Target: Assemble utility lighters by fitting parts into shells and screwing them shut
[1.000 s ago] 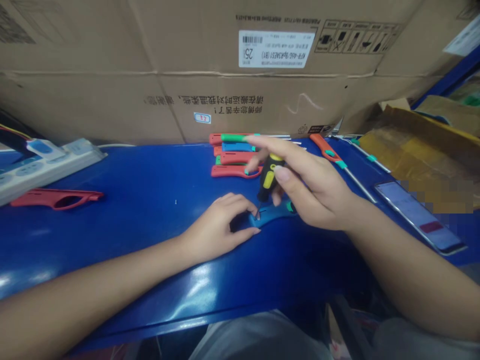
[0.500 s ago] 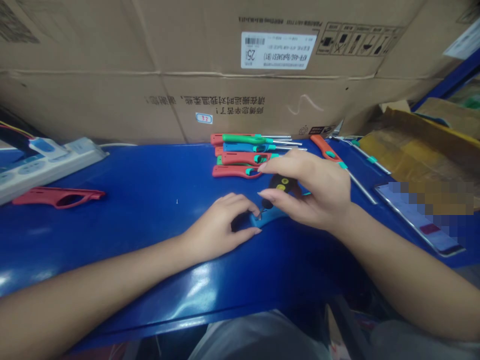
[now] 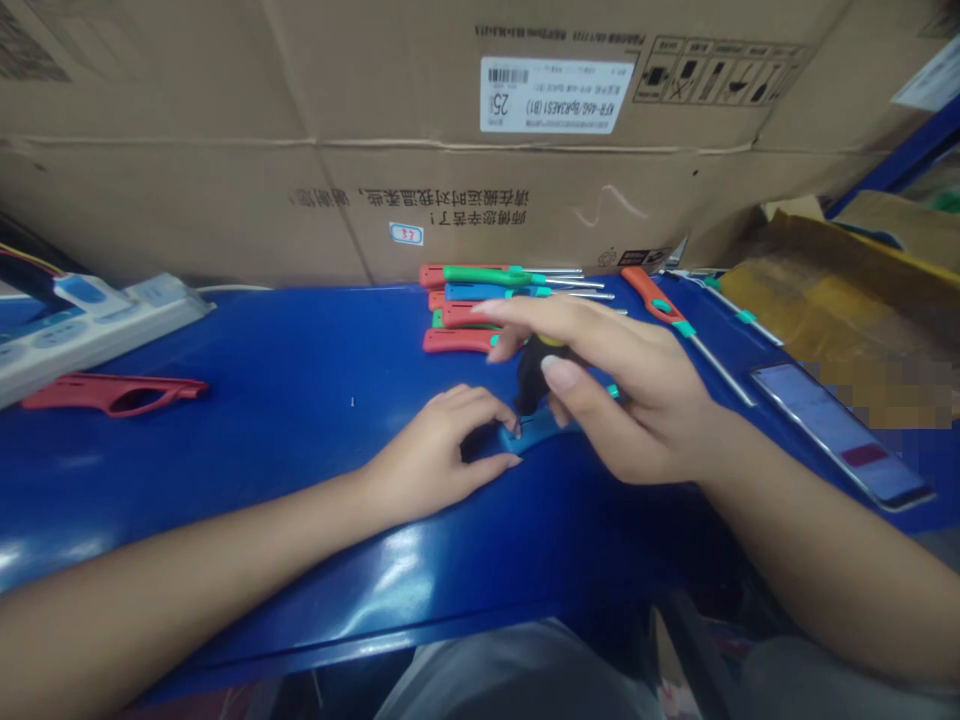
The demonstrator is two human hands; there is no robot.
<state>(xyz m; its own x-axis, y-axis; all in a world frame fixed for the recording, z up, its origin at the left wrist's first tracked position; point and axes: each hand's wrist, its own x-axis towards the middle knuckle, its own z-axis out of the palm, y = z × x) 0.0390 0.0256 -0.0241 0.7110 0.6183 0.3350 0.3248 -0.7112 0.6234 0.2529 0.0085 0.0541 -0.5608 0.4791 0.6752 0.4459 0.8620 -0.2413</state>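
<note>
My left hand (image 3: 439, 450) rests curled on the blue table (image 3: 285, 400), its fingertips pinning down the handle end of a blue lighter (image 3: 536, 428). My right hand (image 3: 607, 385) sits above the lighter, thumb and palm round a black and yellow screwdriver (image 3: 534, 372) that stands with its tip down on the lighter beside my left fingertips. The right index and middle fingers stretch out to the left, over the screwdriver's top.
A stack of red, green and blue lighters (image 3: 487, 300) lies behind my hands. Another red lighter (image 3: 679, 325) with a long metal rod lies to the right, beside a phone (image 3: 844, 430). A red shell (image 3: 112, 392) and a power strip (image 3: 82, 325) are at the left. Cardboard boxes (image 3: 450, 140) wall the back.
My right hand's fingers closed over the screwdriver half a second ago, then stretched out again, as in turning it. My left hand and the lighter stayed put.
</note>
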